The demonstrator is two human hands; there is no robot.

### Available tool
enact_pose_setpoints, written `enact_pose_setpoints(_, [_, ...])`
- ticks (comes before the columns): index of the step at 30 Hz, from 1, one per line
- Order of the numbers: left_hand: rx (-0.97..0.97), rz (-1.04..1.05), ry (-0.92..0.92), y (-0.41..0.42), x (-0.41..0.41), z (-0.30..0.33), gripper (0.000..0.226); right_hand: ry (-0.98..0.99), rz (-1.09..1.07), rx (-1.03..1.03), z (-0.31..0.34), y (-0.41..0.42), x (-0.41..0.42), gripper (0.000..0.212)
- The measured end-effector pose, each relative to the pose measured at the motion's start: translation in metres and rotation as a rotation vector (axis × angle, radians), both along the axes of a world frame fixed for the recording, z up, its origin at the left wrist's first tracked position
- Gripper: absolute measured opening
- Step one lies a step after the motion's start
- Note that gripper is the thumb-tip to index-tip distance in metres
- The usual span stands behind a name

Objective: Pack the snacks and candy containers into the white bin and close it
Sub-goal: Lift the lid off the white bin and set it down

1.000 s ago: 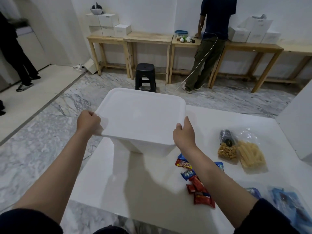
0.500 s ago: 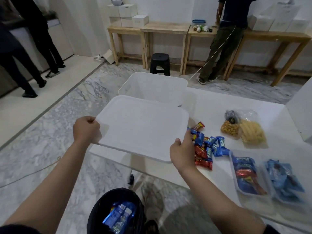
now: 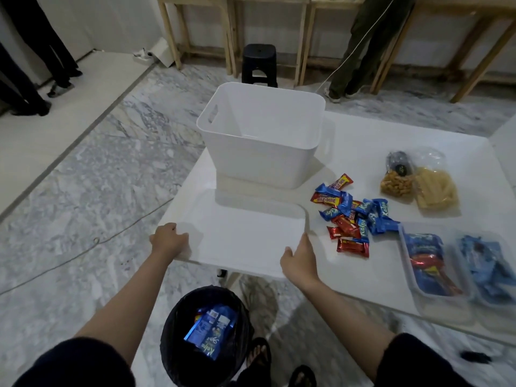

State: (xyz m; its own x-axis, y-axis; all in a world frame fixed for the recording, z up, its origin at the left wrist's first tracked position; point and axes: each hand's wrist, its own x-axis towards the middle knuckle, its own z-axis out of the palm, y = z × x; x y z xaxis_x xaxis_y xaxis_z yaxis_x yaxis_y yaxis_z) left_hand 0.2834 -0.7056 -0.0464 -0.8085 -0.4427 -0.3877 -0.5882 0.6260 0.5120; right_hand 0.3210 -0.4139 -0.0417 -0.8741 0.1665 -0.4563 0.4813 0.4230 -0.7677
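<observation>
Both hands hold the white lid [image 3: 240, 233] just in front of the open white bin [image 3: 262, 135]: left hand [image 3: 169, 239] gripping its edge, right hand [image 3: 300, 256] at its corner. I judge it is set aside so the candy bars [image 3: 349, 216] can go in.

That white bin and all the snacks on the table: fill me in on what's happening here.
A person is holding the white lid at the table's near edge, left hand gripping its left side and right hand on its right corner. The white bin stands open behind it, with nothing visibly packed yet. The loose candy bars, two snack bags and two clear candy containers lie on the table to the right.
</observation>
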Motion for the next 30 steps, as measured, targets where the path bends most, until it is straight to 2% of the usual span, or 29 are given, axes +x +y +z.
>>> enact_pose_setpoints(2, [-0.035, -0.019, 0.0, -0.002, -0.013, -0.009, 0.03, -0.012, 0.031, 0.023, -0.011, -0.004, -0.013, 0.069])
enact_pose_setpoints(6, [-0.148, -0.118, -0.075, -0.001, -0.032, -0.029, 0.051, -0.014, 0.15, 0.127, -0.03, -0.013, -0.028, 0.081])
enact_pose_setpoints(11, [-0.159, -0.106, -0.055, 0.009, -0.026, -0.044, 0.079, 0.016, 0.248, 0.212, -0.05, -0.017, -0.032, 0.081])
enact_pose_setpoints(13, [-0.171, -0.131, -0.039, 0.01, -0.025, -0.047, 0.083, 0.017, 0.268, 0.261, -0.054, -0.018, -0.033, 0.08])
enact_pose_setpoints(19, [-0.174, -0.139, -0.075, 0.02, -0.025, -0.051, 0.073, -0.034, 0.32, 0.391, -0.054, -0.015, -0.037, 0.079])
enact_pose_setpoints(22, [-0.185, -0.146, -0.05, 0.034, -0.028, -0.048, 0.063, -0.045, 0.329, 0.354, -0.049, -0.01, -0.042, 0.079])
enact_pose_setpoints(26, [-0.143, -0.174, 0.087, 0.068, -0.029, -0.041, 0.057, 0.058, 0.273, 0.247, -0.034, 0.006, -0.046, 0.063])
enact_pose_setpoints(30, [0.007, -0.27, 0.304, 0.128, -0.032, -0.024, 0.04, 0.253, 0.146, 0.265, -0.008, 0.043, -0.053, 0.042])
